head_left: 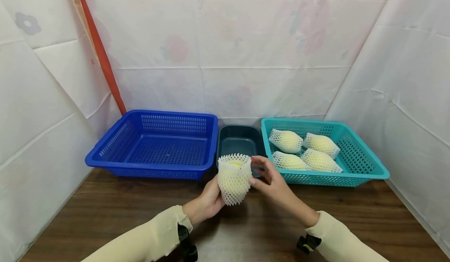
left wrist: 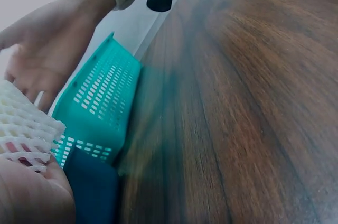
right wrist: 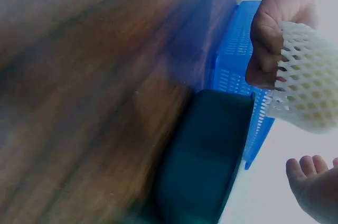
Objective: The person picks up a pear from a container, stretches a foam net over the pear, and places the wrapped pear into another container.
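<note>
My left hand (head_left: 208, 200) holds a pale yellow fruit in a white foam net sleeve (head_left: 233, 182), gripping it from the left side over the front of the table. The sleeve's open end faces up, with the fruit's top showing inside. Just right of it is my right hand (head_left: 272, 180), fingers loosely bent and nothing in its grasp. In the right wrist view, a gap shows between the right hand (right wrist: 319, 189) and the netted fruit (right wrist: 311, 84). The left wrist view catches only part of the sleeve (left wrist: 24, 126), above the left palm (left wrist: 31, 195).
A blue basket (head_left: 151, 169) stands at left and a teal basket (head_left: 369, 152) at right, the latter with several netted fruits (head_left: 287, 141). Between them sits a small dark green bin (head_left: 240, 143), partly behind the hands. White cloth (head_left: 225, 39) hangs behind the wooden table (head_left: 133, 203).
</note>
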Demonstrator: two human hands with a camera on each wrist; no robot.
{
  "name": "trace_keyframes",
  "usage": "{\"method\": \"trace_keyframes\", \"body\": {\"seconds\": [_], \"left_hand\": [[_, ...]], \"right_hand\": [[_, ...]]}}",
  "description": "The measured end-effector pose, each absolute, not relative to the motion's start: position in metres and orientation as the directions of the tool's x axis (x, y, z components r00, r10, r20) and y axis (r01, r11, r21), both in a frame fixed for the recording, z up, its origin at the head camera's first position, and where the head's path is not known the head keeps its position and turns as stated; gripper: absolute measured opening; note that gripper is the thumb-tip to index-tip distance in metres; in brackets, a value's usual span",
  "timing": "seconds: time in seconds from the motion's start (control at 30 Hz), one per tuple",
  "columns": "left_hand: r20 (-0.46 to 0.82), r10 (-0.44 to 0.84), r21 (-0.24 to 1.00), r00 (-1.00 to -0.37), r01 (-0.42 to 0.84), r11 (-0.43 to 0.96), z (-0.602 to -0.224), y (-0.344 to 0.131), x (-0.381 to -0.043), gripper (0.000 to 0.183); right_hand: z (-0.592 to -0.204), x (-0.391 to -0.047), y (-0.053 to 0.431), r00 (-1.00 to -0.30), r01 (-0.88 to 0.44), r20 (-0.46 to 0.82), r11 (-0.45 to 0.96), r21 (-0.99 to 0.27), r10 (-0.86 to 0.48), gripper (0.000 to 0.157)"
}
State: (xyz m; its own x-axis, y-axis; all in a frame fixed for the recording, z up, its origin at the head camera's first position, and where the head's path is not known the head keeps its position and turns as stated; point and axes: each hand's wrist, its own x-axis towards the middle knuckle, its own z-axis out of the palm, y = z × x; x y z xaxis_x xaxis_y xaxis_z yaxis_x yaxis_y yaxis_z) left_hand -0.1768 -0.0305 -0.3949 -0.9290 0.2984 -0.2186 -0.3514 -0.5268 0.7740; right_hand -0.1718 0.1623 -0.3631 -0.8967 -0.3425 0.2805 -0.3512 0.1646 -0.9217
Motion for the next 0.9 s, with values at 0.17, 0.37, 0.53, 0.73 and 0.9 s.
{"method": "trace_keyframes", "body": {"seconds": [0.17, 0.37, 0.53, 0.73, 0.9], "left_hand": [[-0.211, 0.340, 0.776, -0.917, -0.368, -0.512, -0.394, -0.029, -0.174, 0.041], [-0.181, 0.366, 0.777, -0.913, -0.361, -0.515, -0.391, -0.028, -0.169, 0.036], [-0.179, 0.378, 0.781, -0.908, -0.365, -0.507, -0.392, -0.029, -0.167, 0.036], [-0.208, 0.403, 0.799, -0.891, -0.393, -0.455, -0.390, -0.029, -0.167, 0.035], [-0.203, 0.423, 0.873, -0.883, -0.359, -0.330, -0.381, -0.034, -0.170, 0.036]], "right_hand": [[-0.367, -0.170, 0.152, -0.825, -0.467, 0.333, 0.219, -0.857, -0.457, 0.091], [-0.380, -0.169, 0.138, -0.802, -0.544, 0.425, 0.219, -0.810, -0.420, 0.099], [-0.382, -0.168, 0.133, -0.798, -0.573, 0.468, 0.238, -0.785, -0.380, 0.093], [-0.360, -0.157, 0.132, -0.767, -0.624, 0.518, 0.252, -0.740, -0.378, 0.084], [-0.354, -0.165, 0.140, -0.771, -0.610, 0.508, 0.215, -0.763, -0.384, 0.087]]}}
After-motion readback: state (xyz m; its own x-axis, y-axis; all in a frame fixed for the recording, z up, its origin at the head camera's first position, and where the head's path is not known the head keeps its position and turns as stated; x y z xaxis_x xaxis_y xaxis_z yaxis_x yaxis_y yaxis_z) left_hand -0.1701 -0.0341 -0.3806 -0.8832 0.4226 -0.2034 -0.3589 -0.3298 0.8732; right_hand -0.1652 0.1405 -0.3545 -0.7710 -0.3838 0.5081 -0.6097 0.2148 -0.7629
